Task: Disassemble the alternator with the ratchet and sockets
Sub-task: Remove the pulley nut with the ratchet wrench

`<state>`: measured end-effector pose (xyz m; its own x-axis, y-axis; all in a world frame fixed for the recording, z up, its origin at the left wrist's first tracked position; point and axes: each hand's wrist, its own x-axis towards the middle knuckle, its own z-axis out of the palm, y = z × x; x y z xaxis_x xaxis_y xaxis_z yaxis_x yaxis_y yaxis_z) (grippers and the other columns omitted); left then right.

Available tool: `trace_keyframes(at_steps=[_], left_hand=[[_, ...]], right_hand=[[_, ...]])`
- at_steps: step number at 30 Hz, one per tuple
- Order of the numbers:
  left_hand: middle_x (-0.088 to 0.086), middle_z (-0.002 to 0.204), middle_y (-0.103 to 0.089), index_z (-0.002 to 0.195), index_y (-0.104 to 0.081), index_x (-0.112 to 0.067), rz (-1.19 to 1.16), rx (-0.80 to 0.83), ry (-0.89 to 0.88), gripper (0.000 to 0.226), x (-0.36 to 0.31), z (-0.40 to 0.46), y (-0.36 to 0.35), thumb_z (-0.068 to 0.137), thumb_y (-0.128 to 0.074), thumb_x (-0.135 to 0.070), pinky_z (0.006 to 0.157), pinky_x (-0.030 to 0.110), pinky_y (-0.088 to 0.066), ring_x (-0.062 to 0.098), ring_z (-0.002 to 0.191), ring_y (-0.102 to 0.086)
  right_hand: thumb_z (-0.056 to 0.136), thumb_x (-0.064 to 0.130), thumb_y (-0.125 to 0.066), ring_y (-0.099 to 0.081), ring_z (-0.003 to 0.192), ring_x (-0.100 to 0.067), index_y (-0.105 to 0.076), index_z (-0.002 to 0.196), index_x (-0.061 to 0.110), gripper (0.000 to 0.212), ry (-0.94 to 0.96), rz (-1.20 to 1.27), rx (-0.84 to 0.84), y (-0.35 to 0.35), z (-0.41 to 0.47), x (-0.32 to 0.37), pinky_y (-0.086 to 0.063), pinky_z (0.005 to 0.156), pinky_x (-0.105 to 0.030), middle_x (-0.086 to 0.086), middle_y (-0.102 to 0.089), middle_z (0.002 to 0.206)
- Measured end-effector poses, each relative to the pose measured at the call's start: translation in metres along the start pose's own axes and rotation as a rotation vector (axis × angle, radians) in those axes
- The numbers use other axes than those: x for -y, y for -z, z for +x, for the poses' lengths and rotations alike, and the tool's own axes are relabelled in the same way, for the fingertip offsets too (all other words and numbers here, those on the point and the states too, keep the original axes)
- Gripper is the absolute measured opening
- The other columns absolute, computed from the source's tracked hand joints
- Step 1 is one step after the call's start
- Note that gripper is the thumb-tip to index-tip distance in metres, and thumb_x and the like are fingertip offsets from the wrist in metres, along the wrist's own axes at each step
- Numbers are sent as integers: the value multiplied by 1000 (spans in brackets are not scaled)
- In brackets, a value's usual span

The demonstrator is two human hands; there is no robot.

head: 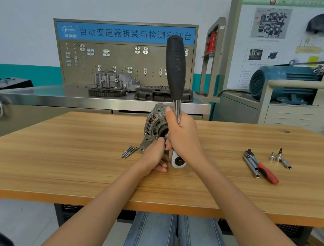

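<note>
The grey alternator (154, 122) stands on edge in the middle of the wooden table (56, 153), pulley side toward me. My right hand (183, 134) grips the steel shank of a large ratchet (174, 69) whose black handle points up; its head (178, 160) hangs low beside the pulley. My left hand (154, 155) is curled at the pulley's lower front, fingers around it or the socket; what they pinch is hidden. Several long bolts (129, 151) lie just left of the alternator.
At the right lie a small red-handled ratchet (265, 169), an extension bar (251, 166) and loose sockets (280, 158). Behind the table stands a steel bench (100, 99) with a pegboard, gearbox parts and a clutch cover. A blue motor (284, 82) sits far right.
</note>
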<state>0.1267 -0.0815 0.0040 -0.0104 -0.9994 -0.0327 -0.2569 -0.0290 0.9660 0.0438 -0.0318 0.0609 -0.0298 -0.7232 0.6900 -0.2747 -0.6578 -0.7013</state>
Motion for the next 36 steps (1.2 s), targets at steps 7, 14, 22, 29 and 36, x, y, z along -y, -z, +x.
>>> trace_keyframes(at_steps=[7,14,22,29,36], left_hand=[[9,77,-62,102,-50,-13,12,-5,-43,33,4,1,0,100,-26,-35,36,20,-43,9,39,-51],[12,86,-63,98,-57,-8,-468,127,91,42,-5,-1,-6,98,-31,-41,80,39,-52,27,81,-61],[16,91,-62,108,-53,-3,-726,115,132,39,-8,-6,-12,99,-41,-39,93,46,-49,29,89,-62],[18,85,-67,131,-48,1,-1058,179,300,62,-20,-15,-21,93,-53,-48,65,41,-53,28,77,-65],[13,111,-60,123,-52,-2,-1123,207,313,56,-22,-20,-24,92,-56,-49,85,42,-50,27,89,-61]], right_hand=[[99,39,-38,-44,39,-27,-41,61,13,46,-117,173,-197,5,-10,-7,-39,41,-35,-2,-37,43],[100,39,-39,-36,30,-11,-34,64,16,43,-427,686,-533,14,-19,-17,-40,36,-22,7,-31,36],[99,47,-34,-44,35,-12,-45,96,10,39,-782,1228,-799,9,-32,-37,-46,50,-26,3,-42,44],[99,40,-34,-44,49,-19,-42,97,7,34,-795,1048,-864,6,-23,-44,-46,58,-32,-4,-43,57],[102,31,-34,-42,30,-10,-37,77,10,33,-650,903,-843,10,-15,-33,-43,38,-23,1,-42,42]])
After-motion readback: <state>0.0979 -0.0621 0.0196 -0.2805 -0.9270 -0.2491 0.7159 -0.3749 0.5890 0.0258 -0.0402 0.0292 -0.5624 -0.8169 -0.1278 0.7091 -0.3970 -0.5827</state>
